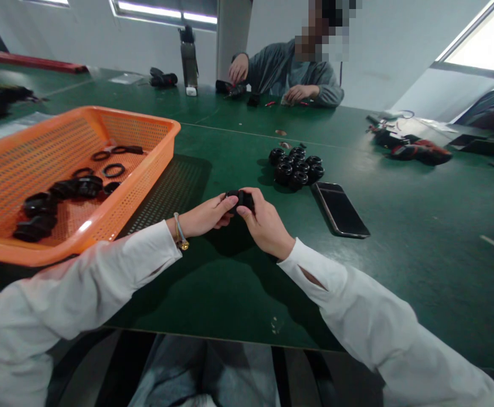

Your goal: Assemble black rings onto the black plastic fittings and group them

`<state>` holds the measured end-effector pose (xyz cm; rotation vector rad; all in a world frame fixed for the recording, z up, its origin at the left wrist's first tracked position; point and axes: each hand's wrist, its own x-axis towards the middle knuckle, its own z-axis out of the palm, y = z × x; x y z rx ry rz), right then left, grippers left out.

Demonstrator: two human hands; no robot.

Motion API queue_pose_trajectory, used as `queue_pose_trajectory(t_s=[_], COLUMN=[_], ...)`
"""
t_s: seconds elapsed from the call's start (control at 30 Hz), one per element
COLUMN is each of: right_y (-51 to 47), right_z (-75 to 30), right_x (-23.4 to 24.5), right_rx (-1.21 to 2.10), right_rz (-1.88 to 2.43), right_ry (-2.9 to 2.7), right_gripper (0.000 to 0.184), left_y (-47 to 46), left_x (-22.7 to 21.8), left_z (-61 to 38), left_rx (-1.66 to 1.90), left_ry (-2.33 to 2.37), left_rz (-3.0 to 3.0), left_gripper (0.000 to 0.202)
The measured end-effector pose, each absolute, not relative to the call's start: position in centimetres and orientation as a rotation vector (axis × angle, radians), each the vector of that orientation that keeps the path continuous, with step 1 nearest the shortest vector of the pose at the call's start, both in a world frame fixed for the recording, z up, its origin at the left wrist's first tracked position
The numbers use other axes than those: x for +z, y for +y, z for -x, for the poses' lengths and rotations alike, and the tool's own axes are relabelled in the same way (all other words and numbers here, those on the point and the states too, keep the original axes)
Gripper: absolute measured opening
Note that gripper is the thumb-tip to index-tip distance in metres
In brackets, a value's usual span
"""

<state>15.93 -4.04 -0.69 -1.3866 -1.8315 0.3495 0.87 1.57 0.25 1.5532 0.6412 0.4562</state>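
Note:
Both my hands meet over the green table (399,237), gripping one small black round part (241,199) between them. My left hand (204,216) pinches its left side with closed fingers; a bracelet sits on that wrist. My right hand (264,223) wraps round its right side. Just beyond lies a cluster of several similar black round parts (297,165). To the left, an orange perforated basket (154,164) holds black rings and several black parts (63,198).
A dark phone (340,209) lies flat right of my hands. Across the table a person in a grey top (291,73) works with small items. A bottle (189,59) stands at the far edge. Black and red tools (412,148) lie at right.

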Motion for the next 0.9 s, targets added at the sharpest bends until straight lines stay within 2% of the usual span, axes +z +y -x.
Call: queue_pose_trajectory(t_s=[0.23,0.47,0.57,0.73,0.9], right_y=[-4.9,-3.7,-3.5,-3.3,-3.3], right_z=[-14.9,-14.7,-14.8,-14.7,-14.4], right_x=[0.1,-0.1,-0.1,-0.3,-0.6], right_rx=[0.607,0.252,0.168,0.171,0.23], right_rz=[1.388,1.576,1.623,1.611,1.585], right_ry=[-1.621,-1.523,-1.504,-1.465,-1.388], right_gripper=[0.023,0.031,0.027,0.022,0.021], left_y=[1.5,1.4,1.4,0.9,0.7], left_x=[0.0,-0.2,-0.1,0.7,1.3], left_z=[-0.7,-1.3,-1.4,-1.4,-1.3], left_rx=[0.532,0.542,0.534,0.519,0.501], left_ry=[0.577,0.588,0.621,0.748,0.805], left_rz=[-1.673,-1.771,-1.848,-2.022,-2.188], left_gripper=[0.05,0.047,0.039,0.022,0.02])
